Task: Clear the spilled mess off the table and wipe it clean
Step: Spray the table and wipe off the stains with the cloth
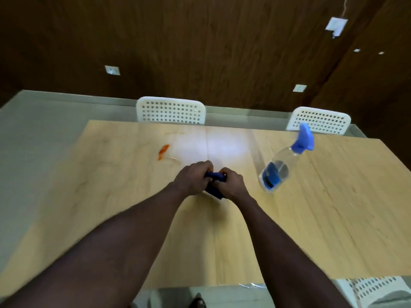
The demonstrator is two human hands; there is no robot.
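Note:
A dark blue cloth (pixel 215 183) is bunched above the middle of the light wooden table (pixel 311 207). My left hand (pixel 193 177) and my right hand (pixel 229 182) both grip it, close together. An orange smear of spilled mess (pixel 163 151) lies on the table to the far left of my hands, with faint streaks beside it. A clear spray bottle (pixel 283 162) with a blue trigger head stands to the right of my hands, untouched.
Two white perforated chairs (pixel 170 110) (pixel 319 121) stand at the table's far edge, and a third (pixel 375 290) at the near right corner. A brown wood-panelled wall rises behind. Grey floor lies to the left.

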